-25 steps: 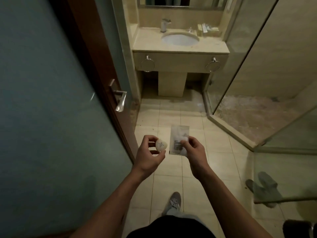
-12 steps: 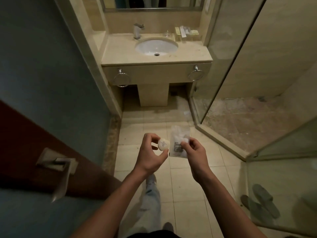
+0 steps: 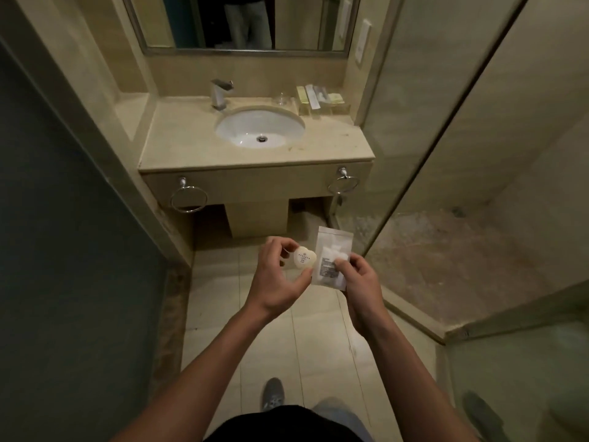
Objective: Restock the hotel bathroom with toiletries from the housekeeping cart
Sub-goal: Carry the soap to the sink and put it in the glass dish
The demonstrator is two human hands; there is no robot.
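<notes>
In the lower middle of the frame the left hand (image 3: 278, 282) pinches a small round white soap (image 3: 304, 258) between thumb and fingertips; just right of it the right hand (image 3: 361, 291) pinches a clear flat packet (image 3: 333, 250), held upright; both are above the tiled floor (image 3: 216, 298); the bench (image 3: 178, 145) in the upper middle carries a basin (image 3: 259, 129), a tap (image 3: 220, 94) and small toiletries (image 3: 318, 97) at its far right corner.

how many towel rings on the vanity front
2: one towel ring hangs below the left end of the counter, the other below its right end. None seems hidden.
</notes>
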